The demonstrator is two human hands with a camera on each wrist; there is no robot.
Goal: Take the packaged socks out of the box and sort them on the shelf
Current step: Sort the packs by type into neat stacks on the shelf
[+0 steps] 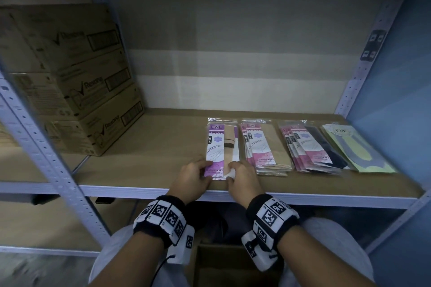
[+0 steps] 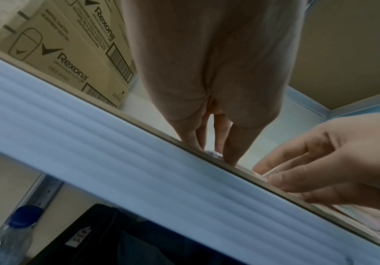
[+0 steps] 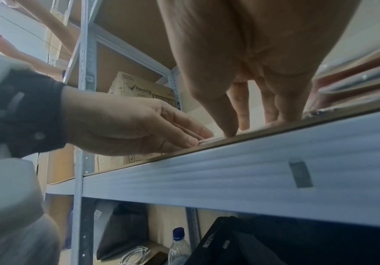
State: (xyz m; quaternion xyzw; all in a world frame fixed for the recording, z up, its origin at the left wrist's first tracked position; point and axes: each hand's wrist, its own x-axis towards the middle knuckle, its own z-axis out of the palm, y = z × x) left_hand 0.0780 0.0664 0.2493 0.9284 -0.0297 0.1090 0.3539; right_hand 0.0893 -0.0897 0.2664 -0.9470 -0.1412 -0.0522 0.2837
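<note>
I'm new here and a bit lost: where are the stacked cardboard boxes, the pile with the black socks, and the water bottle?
Cardboard boxes [image 1: 77, 91]: head view, front face of the middle box.
Black socks pile [image 1: 326, 147]: head view, dark sock.
Water bottle [image 3: 180, 251]: right wrist view, clear body.

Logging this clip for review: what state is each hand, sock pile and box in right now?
left hand: fingers straight, resting on the purple pack's near left corner
right hand: fingertips on the same pack's near right edge
purple pack: flat on the shelf, near edge at the front lip
beige pile: stacked, fanned
black pile: stacked, fanned
yellow-grey pile: flat
Rexona boxes: closed, stacked
</note>
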